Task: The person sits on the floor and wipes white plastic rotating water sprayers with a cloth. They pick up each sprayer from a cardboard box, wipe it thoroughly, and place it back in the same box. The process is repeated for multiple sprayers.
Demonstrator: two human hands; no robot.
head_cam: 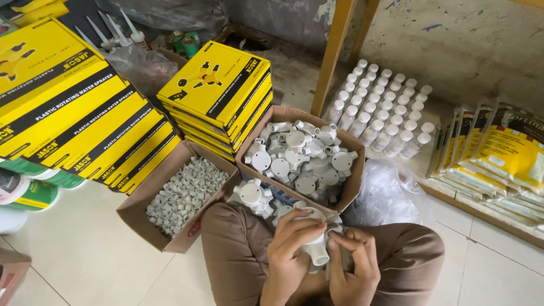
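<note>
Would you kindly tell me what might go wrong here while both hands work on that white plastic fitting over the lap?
1. The white round plastic fitting, pinched between left hand and right hand, might slip onto the tiled floor.
2. The heaped cardboard box of white fittings looks overfull; pieces may spill.
3. The leaning stack of yellow cartons could slide toward the box of small grey clips.

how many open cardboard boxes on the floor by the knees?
2. One open brown cardboard box of small grey clips sits left of the knees; the other open brown cardboard box, heaped with white round plastic junction fittings, sits straight ahead. More may lie outside the frame.
</note>
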